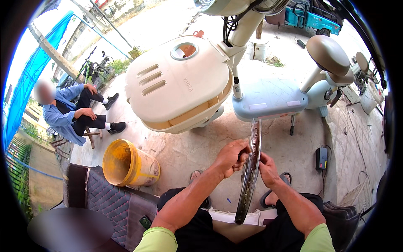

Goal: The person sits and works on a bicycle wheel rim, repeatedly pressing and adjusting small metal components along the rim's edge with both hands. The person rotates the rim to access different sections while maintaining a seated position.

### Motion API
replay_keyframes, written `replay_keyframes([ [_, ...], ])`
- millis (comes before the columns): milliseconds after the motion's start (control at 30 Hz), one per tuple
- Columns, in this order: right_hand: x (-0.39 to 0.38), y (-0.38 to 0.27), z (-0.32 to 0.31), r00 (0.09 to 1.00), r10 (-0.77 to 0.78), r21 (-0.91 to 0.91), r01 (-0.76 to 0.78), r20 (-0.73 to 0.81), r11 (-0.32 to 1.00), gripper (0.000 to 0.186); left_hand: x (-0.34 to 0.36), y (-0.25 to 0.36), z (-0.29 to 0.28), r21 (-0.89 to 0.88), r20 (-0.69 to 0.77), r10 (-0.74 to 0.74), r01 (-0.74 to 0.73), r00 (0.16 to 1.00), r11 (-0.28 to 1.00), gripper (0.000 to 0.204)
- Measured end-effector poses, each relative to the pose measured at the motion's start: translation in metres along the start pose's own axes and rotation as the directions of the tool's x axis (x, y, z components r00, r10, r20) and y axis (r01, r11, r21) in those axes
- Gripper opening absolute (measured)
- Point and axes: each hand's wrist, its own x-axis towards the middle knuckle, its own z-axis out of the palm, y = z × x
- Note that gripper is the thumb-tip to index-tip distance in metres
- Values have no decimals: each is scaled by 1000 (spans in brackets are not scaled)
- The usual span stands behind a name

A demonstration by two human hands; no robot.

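Above the person's lap, a narrow, curved, black-and-silver metal wheel rim (pixel 248 180) stands steeply tilted, edge-on, between two hands.
The left hand (pixel 230 158) curls its fingers tight, pinching the rim's left edge; the right hand (pixel 269 170) meets the right edge, its fingers partly hidden, so whether they pinch cannot be told. The rim's far end lies near a pale blue plastic footboard (pixel 270 98); leftward, grey concrete floor (pixel 189 153) leaves room before a round yellow plastic bucket (pixel 142 168).
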Motion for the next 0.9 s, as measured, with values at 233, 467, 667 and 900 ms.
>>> replay_keyframes([
  [233,6,13,-5,992,-114,-137,106,-49,985,19,7,-9,6,294,-130,111,-68,985,953,29],
  [467,7,10,-11,991,-134,70,134,-1,989,20,16,-17,10,537,-100,347,-243,933,808,25],
  [667,9,0,-11,989,-95,-78,87,-114,993,20,19,-22,-1,593,-129,352,-212,927,777,20],
  [900,35,-5,-11,973,-153,-39,149,-170,988,19,16,-25,5,568,-76,286,-194,955,800,18],
])
